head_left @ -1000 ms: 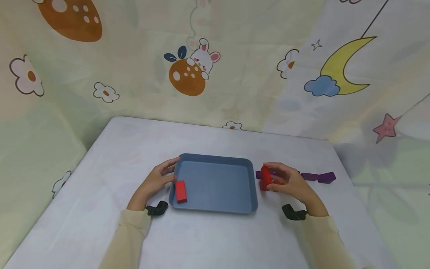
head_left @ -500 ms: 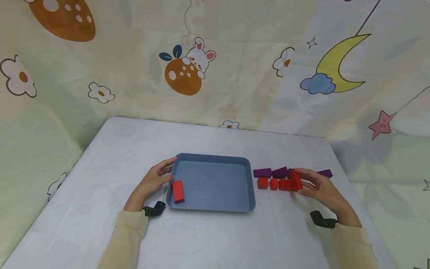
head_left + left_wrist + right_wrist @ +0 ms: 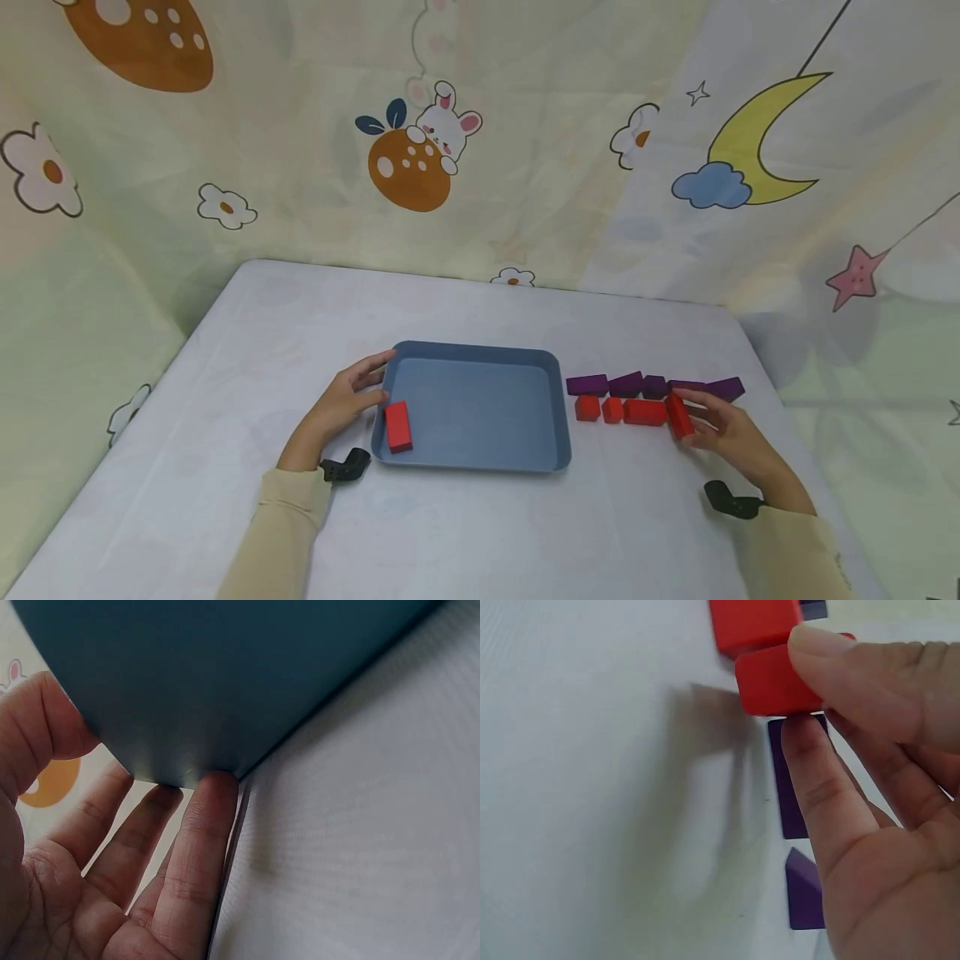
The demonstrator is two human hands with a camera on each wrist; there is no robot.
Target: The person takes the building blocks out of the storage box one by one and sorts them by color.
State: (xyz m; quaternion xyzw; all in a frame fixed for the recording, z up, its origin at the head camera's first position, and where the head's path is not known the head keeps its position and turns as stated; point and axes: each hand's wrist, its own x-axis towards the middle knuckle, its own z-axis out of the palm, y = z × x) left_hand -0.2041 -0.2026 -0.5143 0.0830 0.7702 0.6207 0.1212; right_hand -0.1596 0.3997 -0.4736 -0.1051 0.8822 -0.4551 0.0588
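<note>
My right hand (image 3: 731, 437) pinches a red block (image 3: 679, 416) between thumb and fingers. It tilts at the right end of a row of red blocks, close against a long red block (image 3: 645, 412). In the right wrist view the thumb lies on the pinched block's upper side, with a fingertip beneath. My left hand (image 3: 337, 410) rests against the left side of a blue-grey tray (image 3: 487, 417). Its thumb and extended fingertips touch the tray's edge and outer wall in the left wrist view. Inside the tray, near its left wall, lies another red block (image 3: 398, 427).
Behind the red row runs a row of several purple blocks (image 3: 626, 384), partly hidden by my right hand. Two shorter red blocks (image 3: 587, 408) lie nearer the tray. A patterned cloth (image 3: 525, 167) hangs behind the white table (image 3: 480, 542).
My right hand has carried the red block rightward from beside the tray to the red row's right end and lowered it there. The left hand stays at the tray.
</note>
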